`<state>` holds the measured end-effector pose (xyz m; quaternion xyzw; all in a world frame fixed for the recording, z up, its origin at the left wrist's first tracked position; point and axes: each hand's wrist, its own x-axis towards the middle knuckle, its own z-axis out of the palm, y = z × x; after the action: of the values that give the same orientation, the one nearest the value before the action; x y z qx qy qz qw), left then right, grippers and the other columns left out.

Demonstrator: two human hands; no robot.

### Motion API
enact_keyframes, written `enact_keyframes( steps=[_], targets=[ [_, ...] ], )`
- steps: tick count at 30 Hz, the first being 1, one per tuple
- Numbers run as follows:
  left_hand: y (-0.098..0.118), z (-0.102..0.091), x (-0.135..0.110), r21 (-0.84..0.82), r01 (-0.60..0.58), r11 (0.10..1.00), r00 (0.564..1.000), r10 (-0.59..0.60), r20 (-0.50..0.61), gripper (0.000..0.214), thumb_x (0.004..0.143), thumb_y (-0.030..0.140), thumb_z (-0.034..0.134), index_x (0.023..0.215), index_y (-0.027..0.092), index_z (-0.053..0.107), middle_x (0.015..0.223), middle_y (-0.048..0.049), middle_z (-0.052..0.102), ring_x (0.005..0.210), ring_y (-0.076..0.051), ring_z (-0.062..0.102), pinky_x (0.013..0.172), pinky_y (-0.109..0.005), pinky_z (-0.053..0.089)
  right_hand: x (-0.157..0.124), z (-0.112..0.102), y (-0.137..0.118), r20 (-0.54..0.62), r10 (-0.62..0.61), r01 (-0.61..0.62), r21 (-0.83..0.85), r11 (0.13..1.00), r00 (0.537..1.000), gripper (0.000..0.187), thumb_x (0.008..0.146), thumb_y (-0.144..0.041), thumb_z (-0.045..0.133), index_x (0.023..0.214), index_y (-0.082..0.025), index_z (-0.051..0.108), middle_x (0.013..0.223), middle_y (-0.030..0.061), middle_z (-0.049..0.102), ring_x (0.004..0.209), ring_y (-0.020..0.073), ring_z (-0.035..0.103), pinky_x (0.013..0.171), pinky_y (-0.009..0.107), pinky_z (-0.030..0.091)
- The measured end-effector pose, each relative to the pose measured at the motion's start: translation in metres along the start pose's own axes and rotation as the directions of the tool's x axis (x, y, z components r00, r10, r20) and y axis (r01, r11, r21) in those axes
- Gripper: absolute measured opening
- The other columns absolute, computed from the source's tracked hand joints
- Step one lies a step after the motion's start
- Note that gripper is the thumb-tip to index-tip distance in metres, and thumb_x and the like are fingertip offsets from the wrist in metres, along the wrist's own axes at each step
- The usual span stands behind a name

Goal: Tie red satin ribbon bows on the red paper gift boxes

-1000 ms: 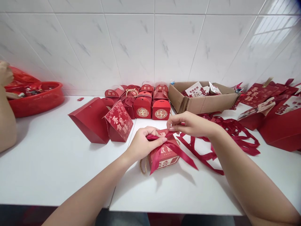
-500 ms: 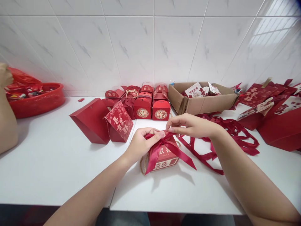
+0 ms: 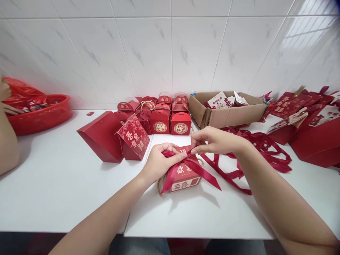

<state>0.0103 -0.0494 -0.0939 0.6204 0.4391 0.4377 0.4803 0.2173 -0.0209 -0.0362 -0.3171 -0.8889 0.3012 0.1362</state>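
Observation:
A small red gift box point(image 3: 186, 177) with gold lettering and a rope handle stands on the white table point(image 3: 66, 184) in front of me. A dark red ribbon point(image 3: 198, 170) is tied across its top, two tails hanging down the front. My left hand point(image 3: 159, 163) pinches the left loop of the ribbon bow at the box top. My right hand point(image 3: 215, 141) pinches the right loop, fingertips almost meeting the left thumb.
Several finished small red boxes point(image 3: 159, 117) stand at the back by the tiled wall. A red paper bag point(image 3: 114, 136) lies on its side to the left. A cardboard box point(image 3: 228, 111), loose red ribbons point(image 3: 260, 148) and red bags point(image 3: 316, 134) sit right. Another person's arm point(image 3: 6, 141) reaches a red basin point(image 3: 39, 113).
My hands have shifted slightly on the bow, drawing its loops at the box top. The ribbon tails have spread a little. The box has stayed in place.

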Motion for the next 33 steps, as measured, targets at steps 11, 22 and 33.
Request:
enact_keyframes(
  steps=[11, 22, 33],
  targets=[
    [-0.007, -0.003, 0.004, 0.046, -0.026, 0.999, 1.000, 0.026, 0.015, 0.043, 0.062, 0.028, 0.077, 0.050, 0.016, 0.037, 0.075, -0.0008, 0.056, 0.075, -0.013, 0.055, 0.071, -0.027, 0.041, -0.007, -0.007, 0.002, 0.072, 0.062, -0.063, 0.010, 0.998, 0.996, 0.014, 0.081, -0.027, 0.058, 0.073, -0.015, 0.057, 0.070, 0.0003, 0.062, 0.064, 0.0113, 0.055, 0.057, 0.023, 0.040],
    [-0.003, -0.003, 0.003, 0.069, -0.062, 0.996, 0.995, 0.057, 0.077, 0.041, 0.067, 0.031, 0.073, 0.052, 0.015, 0.038, 0.062, 0.0033, 0.048, 0.057, -0.008, 0.043, 0.055, -0.022, 0.035, -0.009, -0.008, 0.000, 0.084, 0.047, -0.049, 0.019, 0.999, 0.995, 0.020, 0.081, -0.026, 0.057, 0.065, -0.016, 0.049, 0.060, -0.0046, 0.047, 0.055, 0.0075, 0.042, 0.051, 0.022, 0.032],
    [-0.005, -0.013, 0.005, -0.048, -0.067, 0.997, 0.988, 0.073, 0.138, 0.032, 0.079, 0.043, 0.060, 0.064, 0.015, 0.056, 0.073, -0.0034, 0.063, 0.071, -0.015, 0.057, 0.068, -0.027, 0.044, -0.015, -0.014, -0.005, -0.036, 0.180, -0.179, 0.035, 0.983, 0.983, 0.031, 0.084, -0.048, 0.052, 0.087, -0.019, 0.062, 0.079, 0.0018, 0.061, 0.071, 0.0144, 0.055, 0.063, 0.026, 0.040]
  ],
)
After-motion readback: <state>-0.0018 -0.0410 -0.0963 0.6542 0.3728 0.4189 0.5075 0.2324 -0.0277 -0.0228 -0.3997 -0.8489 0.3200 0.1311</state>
